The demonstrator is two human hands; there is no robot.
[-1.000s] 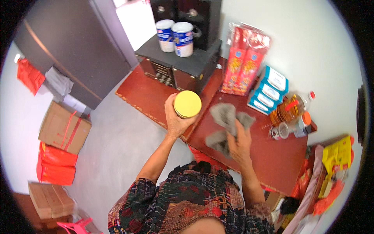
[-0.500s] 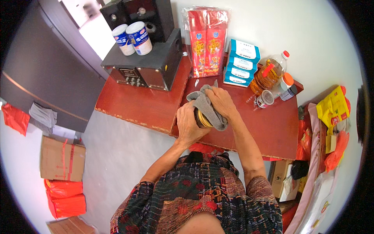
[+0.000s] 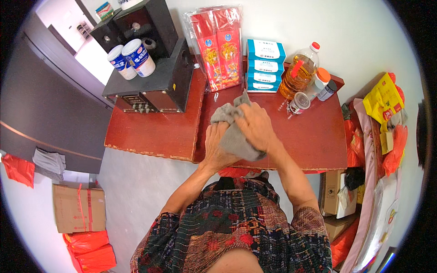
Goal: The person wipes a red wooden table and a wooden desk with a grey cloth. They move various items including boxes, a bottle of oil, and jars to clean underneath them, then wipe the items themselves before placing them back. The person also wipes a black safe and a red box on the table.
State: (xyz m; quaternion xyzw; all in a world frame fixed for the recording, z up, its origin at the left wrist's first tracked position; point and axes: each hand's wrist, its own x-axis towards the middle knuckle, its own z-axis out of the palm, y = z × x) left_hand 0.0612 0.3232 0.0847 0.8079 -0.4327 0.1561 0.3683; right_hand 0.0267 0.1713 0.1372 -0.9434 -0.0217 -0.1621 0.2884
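A grey cloth (image 3: 237, 142) is bunched over the near edge of the red table, covering what lies beneath it. My right hand (image 3: 256, 126) presses the cloth from above, its fingers closed on the fabric. On the cloth's left side my left hand (image 3: 215, 144) is curled, its fingertips partly under the fabric. Half a second ago it gripped a dark round container with gold rings; that container is now hidden by the cloth and hands.
On the red table (image 3: 309, 143) stand red packets in clear plastic (image 3: 221, 59), stacked teal-and-white boxes (image 3: 264, 68), an oil bottle (image 3: 298, 75) and small jars (image 3: 299, 103). Black audio equipment (image 3: 154, 86) carrying two cans (image 3: 139, 58) fills the left. Red bags (image 3: 88, 250) lie by cardboard boxes (image 3: 79, 208).
The cloth has been drawn over the gold-ringed container, hiding it. My right hand has shifted slightly lower across the cloth. The whole view has turned a little.
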